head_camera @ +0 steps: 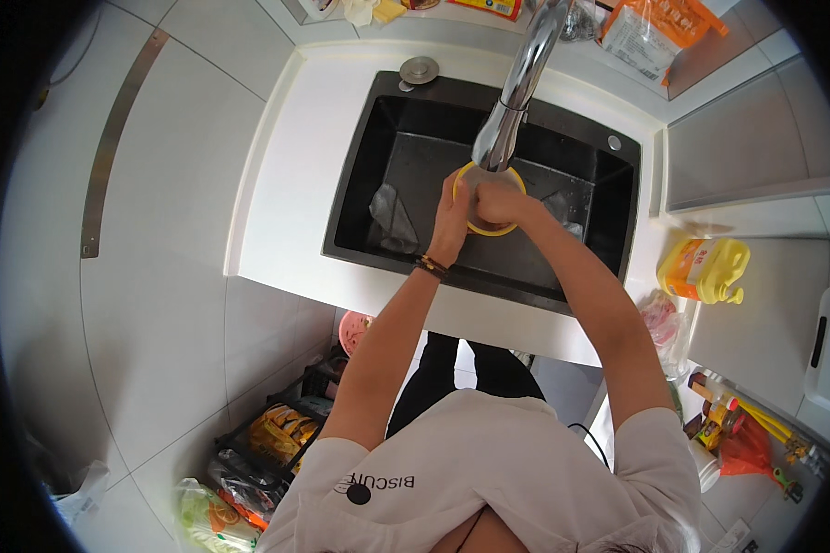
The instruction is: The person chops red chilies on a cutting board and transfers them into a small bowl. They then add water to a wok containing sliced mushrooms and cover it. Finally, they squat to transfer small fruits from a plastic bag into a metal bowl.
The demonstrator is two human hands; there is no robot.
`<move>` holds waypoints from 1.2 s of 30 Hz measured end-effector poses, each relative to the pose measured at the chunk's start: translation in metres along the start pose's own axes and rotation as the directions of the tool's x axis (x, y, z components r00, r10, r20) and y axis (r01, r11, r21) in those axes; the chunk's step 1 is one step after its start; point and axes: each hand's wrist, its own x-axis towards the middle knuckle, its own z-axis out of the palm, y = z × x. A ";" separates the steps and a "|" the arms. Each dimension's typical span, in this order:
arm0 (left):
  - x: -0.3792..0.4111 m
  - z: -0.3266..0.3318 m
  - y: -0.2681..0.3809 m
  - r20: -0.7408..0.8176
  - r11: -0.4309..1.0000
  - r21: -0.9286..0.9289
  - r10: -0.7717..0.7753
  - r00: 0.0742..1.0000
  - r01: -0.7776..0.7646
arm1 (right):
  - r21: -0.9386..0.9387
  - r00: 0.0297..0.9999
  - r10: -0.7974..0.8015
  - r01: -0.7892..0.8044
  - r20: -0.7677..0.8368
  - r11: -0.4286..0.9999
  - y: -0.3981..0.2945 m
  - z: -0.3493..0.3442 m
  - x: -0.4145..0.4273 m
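Observation:
My left hand (pixel 451 220) grips the left side of a round bowl with a yellow rim (pixel 525 185), held over the black sink (pixel 443 148). Inside the bowl is my right hand (pixel 503 204), its fingers curled. What those fingers hold, if anything, is hidden. Directly above the bowl's far edge hangs the chrome faucet (pixel 508 117); I cannot make out running water. A grey, cloth-like piece (pixel 392 218) lies at the left of the basin. Another greyish piece (pixel 573 227) lies partly behind my right forearm.
A metal sink strainer (pixel 419 70) rests at the back-left rim. A yellow pump bottle (pixel 705 269) stands right of the sink, near a plastic bag (pixel 664 332). An orange-and-white package (pixel 653 38) lies behind. A black rack (pixel 277 435) with bagged goods stands low at left.

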 end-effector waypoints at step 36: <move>0.009 -0.007 -0.015 -0.045 0.940 -0.219 -0.276 0.960 0.260 | -0.342 0.945 -0.297 0.236 -0.139 0.910 0.002 0.009 -0.026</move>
